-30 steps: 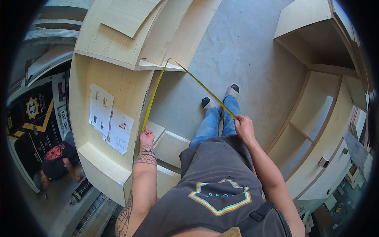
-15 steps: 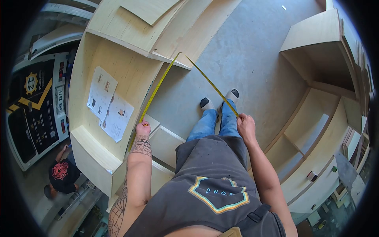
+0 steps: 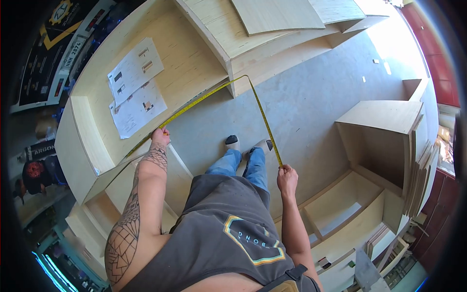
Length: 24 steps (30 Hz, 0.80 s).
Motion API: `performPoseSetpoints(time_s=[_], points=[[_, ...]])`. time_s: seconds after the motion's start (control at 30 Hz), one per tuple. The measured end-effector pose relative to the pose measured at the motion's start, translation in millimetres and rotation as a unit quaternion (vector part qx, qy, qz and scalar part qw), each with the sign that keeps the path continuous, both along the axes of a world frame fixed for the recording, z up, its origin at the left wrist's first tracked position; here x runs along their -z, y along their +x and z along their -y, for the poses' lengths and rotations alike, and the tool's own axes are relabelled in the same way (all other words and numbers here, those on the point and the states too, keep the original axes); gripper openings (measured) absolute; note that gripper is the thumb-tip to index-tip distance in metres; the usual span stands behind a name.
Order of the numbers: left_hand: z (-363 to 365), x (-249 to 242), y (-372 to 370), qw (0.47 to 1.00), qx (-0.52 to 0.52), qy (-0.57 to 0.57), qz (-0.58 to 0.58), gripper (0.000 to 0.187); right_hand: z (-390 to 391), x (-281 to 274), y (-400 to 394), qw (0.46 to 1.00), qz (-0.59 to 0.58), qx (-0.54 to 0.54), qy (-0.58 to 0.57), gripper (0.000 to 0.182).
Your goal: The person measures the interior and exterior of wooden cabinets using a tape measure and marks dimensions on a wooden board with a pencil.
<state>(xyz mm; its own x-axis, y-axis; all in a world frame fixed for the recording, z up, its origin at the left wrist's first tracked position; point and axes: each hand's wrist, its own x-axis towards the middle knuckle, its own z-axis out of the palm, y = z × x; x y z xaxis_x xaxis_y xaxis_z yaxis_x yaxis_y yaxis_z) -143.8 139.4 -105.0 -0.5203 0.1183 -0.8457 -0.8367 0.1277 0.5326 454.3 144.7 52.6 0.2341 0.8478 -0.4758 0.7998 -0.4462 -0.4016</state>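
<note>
a: what does the tape measure (image 3: 214, 95) look like?
b: a thin yellow band, bent in a sharp corner at the plywood shelf unit (image 3: 194, 58) edge.
a: where is it held?
b: the left hand (image 3: 159, 136) pinches one end against the shelf; the right hand (image 3: 287, 176) is closed on the other, above the concrete floor (image 3: 311, 97).

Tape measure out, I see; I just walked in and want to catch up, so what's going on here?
A person stands on the concrete floor between plywood cabinets, holding a yellow tape in both hands. The left hand pins it against the edge of the cabinet lying on the floor; the right hand holds the other end near their waist. The tape bends at the cabinet's divider corner. Two printed sheets lie inside the cabinet.
</note>
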Motion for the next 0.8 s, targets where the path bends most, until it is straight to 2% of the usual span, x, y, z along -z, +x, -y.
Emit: performPoseSetpoints(time_s=[0.07, 0.13, 0.2, 0.33, 0.5, 0.8], points=[[-2.7, -3.6, 0.1, 1.000, 0.004, -0.009, -0.004, 0.013, -0.6, -2.8, 0.1, 1.000, 0.013, -0.012, 0.006, 0.026], [4.4, 21.5, -11.9, 1.000, 0.013, -0.006, -0.006, 0.016, -1.4, -2.8, 1.2, 1.000, 0.011, -0.020, 0.002, 0.026], [5.1, 25.8, -13.5, 1.000, -0.006, 0.006, -0.018, 0.020, -1.7, -3.7, 0.2, 1.000, 0.010, -0.008, -0.015, 0.027], [8.1, 24.9, -12.9, 1.000, 0.003, 0.006, 0.006, 0.022, 0.0, -2.4, 3.3, 1.000, 0.007, -0.011, -0.023, 0.027], [4.1, 22.5, -8.4, 0.999, -0.015, -0.004, -0.035, 0.022, 2.2, 2.3, 9.3, 1.000, 0.018, -0.009, -0.017, 0.029], [2.8, 14.1, -3.8, 0.999, -0.005, -0.006, -0.039, 0.021, -3.3, 4.8, 16.5, 1.000, 0.004, 0.003, -0.031, 0.028]])
